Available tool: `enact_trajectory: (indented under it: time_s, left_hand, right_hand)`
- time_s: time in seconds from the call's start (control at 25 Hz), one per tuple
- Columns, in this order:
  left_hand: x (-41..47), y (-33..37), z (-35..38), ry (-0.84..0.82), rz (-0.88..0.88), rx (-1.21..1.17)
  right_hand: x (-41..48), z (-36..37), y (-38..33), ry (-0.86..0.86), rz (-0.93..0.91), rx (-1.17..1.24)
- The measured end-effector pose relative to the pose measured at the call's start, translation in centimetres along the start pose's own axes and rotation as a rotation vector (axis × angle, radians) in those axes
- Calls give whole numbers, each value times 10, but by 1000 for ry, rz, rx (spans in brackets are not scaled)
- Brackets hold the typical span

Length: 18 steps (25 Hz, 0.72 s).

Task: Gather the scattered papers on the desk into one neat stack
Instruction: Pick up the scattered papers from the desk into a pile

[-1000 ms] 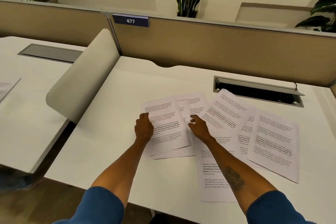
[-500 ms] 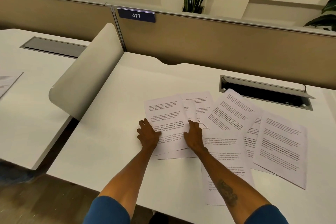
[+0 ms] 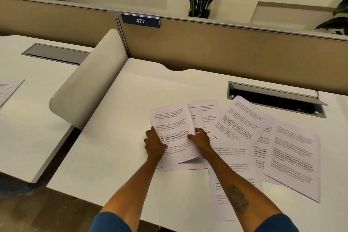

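Our hands on the leftmost printed sheets, the rest still fanned across the white bench.

Our left hand (image 3: 154, 146) lies on the left edge of the top sheet (image 3: 172, 130), fingers loosely curled, forefinger pointing up along the margin; whether it pinches the paper we cannot tell. Our right hand (image 3: 200, 137) grips the same sheet's right edge, thumb on the printed face and fingers curled behind, so that edge lifts off the sheets beneath. The other papers (image 3: 243, 118) overlap in a loose fan to the right on the bench (image 3: 116, 147), one corner reaching the open cable tray (image 3: 278, 100). A long sheet (image 3: 220, 201) lies under our right forearm.
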<state>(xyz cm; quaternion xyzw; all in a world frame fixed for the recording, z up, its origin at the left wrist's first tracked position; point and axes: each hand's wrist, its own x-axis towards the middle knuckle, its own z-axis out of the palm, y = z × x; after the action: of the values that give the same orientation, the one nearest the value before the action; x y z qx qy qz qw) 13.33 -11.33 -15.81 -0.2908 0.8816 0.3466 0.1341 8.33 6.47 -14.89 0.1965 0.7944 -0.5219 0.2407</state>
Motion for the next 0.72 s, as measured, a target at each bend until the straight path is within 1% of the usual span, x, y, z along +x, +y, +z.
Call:
enact_trajectory:
  time_s: [0.08, 0.2, 0.36, 0.44, 0.52, 0.6, 0.72]
  left_hand:
    - [0, 0, -2, -10, -3, 21]
    - [2, 2, -5, -11, -26, -10]
    - [0, 9, -6, 66, -35, -63]
    - [1, 14, -7, 109, -25, -143]
    - [3, 21, -7, 109, -33, -279]
    - [4, 31, -6, 30, -52, -463]
    - [0, 49, -4, -156, -14, -733]
  right_hand:
    - [5, -4, 1, -25, 4, 56]
    - [9, -9, 6, -24, -13, 31]
    - [9, -17, 11, -68, -32, 108]
    - [9, -26, 14, -104, -28, 179]
    - [8, -38, 15, -131, -23, 271]
    - [7, -53, 15, -138, -28, 335]
    - [4, -75, 15, -136, -45, 428]
